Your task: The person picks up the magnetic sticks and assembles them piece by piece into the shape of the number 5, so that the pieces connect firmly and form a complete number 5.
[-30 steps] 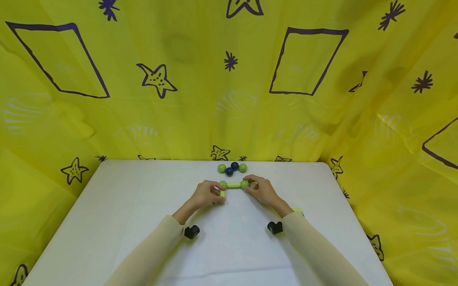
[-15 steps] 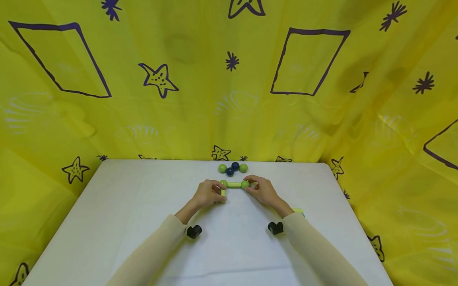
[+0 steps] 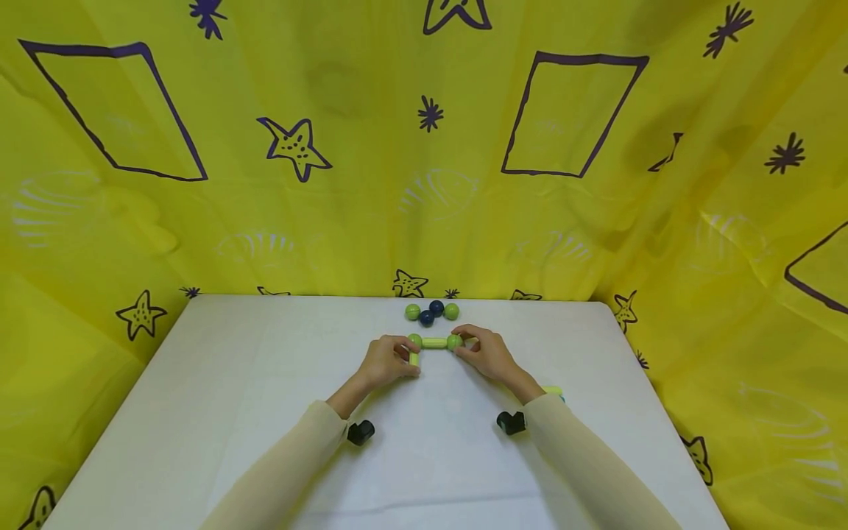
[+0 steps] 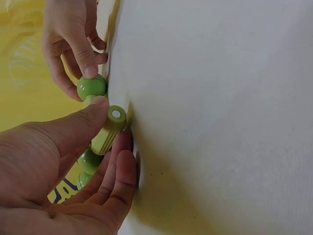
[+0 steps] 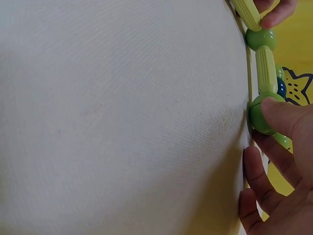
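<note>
Rod-ball chain (image 3: 434,343), head view: lt-green L-shape, twd far side of white table (image 3: 199,383); your L hand (image 3: 384,358) pinches its near rod (image 3: 414,359), your R hand (image 3: 489,354) its end ball (image 3: 452,341); loose balls (image 3: 427,318) just beyond.
L wrist: near rod's ribbed side + pale round tip disc (image 4: 116,114), unreadable from head cam.
R wrist: glossy end ball under your thumb, mid rod (image 5: 265,68) clearly ribbed.

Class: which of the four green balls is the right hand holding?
The ball at the right end of the crosswise stick. The corner ball touches two sticks; two more green balls lie farther back, beside blue balls.
</note>
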Demonstrator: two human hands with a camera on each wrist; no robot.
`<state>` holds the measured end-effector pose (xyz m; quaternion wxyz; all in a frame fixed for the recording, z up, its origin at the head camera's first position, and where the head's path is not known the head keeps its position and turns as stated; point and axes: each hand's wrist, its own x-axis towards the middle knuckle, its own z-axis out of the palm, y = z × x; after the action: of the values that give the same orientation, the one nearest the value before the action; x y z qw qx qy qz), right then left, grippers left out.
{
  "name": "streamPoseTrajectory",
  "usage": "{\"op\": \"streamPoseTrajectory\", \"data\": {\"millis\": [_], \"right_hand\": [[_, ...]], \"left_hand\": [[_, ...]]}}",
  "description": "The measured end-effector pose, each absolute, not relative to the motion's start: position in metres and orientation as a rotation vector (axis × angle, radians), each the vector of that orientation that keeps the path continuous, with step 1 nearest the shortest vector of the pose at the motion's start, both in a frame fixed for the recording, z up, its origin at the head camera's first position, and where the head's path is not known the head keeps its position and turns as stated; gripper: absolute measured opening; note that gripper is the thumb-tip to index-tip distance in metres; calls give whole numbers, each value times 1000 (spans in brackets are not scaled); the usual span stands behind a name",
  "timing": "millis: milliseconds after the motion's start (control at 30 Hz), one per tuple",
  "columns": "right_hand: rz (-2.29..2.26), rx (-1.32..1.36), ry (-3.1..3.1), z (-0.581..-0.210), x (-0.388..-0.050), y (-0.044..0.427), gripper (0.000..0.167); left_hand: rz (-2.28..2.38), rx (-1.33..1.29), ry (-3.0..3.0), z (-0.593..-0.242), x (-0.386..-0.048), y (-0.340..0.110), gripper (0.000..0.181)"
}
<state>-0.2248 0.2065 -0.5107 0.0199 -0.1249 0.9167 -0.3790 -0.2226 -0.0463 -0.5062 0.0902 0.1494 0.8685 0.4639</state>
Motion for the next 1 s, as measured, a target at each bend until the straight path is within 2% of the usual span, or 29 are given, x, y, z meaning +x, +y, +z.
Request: {"op": "streamPoseTrajectory", "data": {"millis": [633,1000], "right_hand": [[-1189,-350,2848,-513,-225,210,34],[-1206,-342,2853,-515,-223,207,34]], "left_hand": [[1356,557,2577,-501,-222,-47,32],[1370,643,2591,-485,-241,-68,35]]}}
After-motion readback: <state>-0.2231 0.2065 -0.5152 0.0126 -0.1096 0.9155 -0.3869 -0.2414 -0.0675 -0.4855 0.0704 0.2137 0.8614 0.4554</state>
